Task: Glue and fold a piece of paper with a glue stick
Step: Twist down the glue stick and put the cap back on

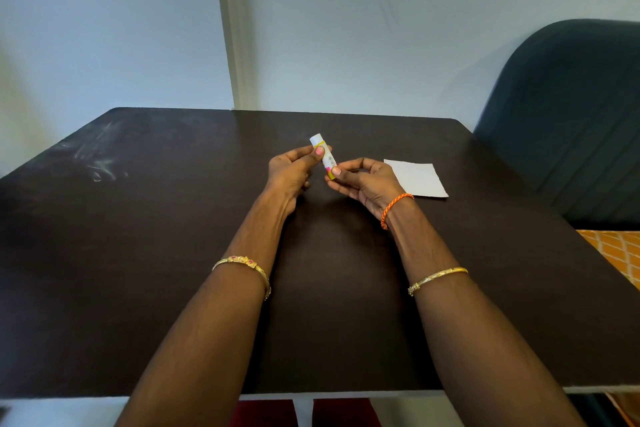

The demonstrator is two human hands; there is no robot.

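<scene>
A small glue stick (325, 156), white with yellow and pink print, is held up over the middle of the dark table (173, 253). My left hand (292, 172) pinches its upper part just below the white cap. My right hand (363, 180) grips its lower end between thumb and fingers. The cap is on. A white square of paper (417, 177) lies flat on the table just right of my right hand, partly hidden by it.
A dark blue-green chair back (568, 121) stands past the table's right edge. An orange patterned cloth (616, 253) shows at the right. Pale smudges (100, 156) mark the table's far left. A wall rises behind the far edge.
</scene>
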